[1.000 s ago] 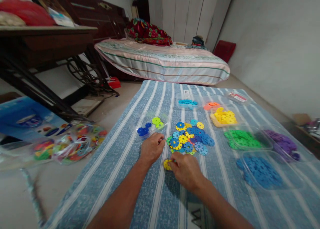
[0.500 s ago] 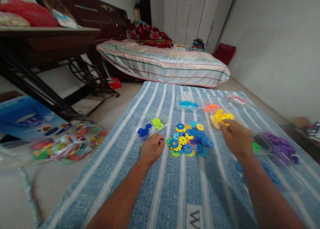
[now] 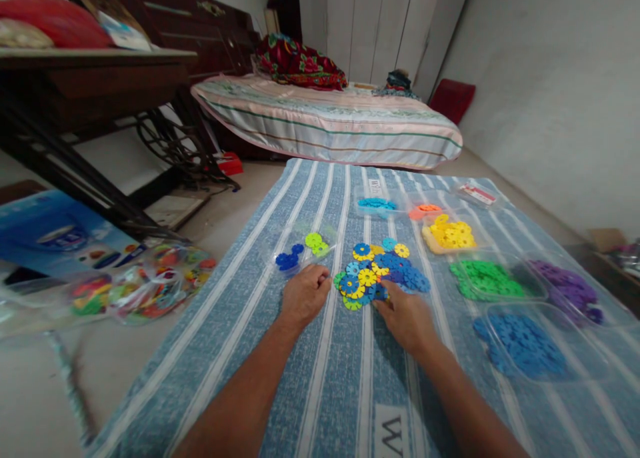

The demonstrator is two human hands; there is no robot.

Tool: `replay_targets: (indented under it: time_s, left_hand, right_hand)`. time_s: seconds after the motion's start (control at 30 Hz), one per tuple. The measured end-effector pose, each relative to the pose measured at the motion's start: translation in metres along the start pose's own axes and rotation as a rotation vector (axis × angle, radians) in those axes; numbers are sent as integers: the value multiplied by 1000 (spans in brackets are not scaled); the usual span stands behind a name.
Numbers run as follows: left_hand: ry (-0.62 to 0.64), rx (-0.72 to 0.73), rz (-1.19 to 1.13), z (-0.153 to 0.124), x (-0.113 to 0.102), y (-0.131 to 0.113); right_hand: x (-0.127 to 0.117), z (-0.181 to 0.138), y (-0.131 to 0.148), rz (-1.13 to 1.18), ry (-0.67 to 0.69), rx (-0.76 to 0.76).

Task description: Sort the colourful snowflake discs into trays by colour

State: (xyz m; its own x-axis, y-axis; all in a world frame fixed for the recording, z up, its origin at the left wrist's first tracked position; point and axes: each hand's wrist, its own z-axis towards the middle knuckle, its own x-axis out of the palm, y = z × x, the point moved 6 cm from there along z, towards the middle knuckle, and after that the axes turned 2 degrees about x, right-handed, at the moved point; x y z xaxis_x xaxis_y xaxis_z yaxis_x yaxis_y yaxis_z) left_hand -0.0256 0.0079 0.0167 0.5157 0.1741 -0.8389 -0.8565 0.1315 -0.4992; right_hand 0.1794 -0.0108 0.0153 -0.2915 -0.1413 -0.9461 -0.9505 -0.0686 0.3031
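A mixed pile of notched plastic flower discs (image 3: 367, 278), mostly blue and yellow, lies on the striped cloth. My right hand (image 3: 407, 318) is at the pile's near edge, thumb and forefinger closing on a blue disc (image 3: 369, 295); the fingers partly hide it. To the left of the pile, my left hand (image 3: 305, 295) rests on the cloth with its fingers curled closed; what they hold, if anything, is hidden. Just beyond it, a clear tray holds dark blue discs (image 3: 289, 258) and lime green discs (image 3: 316, 243).
Clear boxes to the right hold yellow discs (image 3: 453, 233), green discs (image 3: 490, 279), purple discs (image 3: 565, 288) and blue discs (image 3: 523, 345). Farther back are light blue discs (image 3: 376, 205), orange discs (image 3: 425, 210) and a small card-topped box (image 3: 477, 194). A bed (image 3: 330, 128) stands beyond.
My right hand has moved from the box of yellow discs left and nearer to the mixed pile, uncovering the green and blue boxes. My left hand has stayed in place.
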Motion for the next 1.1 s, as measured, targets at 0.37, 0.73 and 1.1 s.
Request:
replay_targets:
  time_s: [0.37, 0.73, 1.1]
  left_hand:
    - [8, 9, -6, 1, 0, -1]
    - [2, -1, -8, 2, 0, 0]
    - [4, 13, 21, 2, -1, -1]
  right_hand:
    - [-4, -13, -6, 429, -129, -37]
    - [-125, -97, -113, -10, -719, 313]
    - [-42, -44, -59, 105, -257, 99]
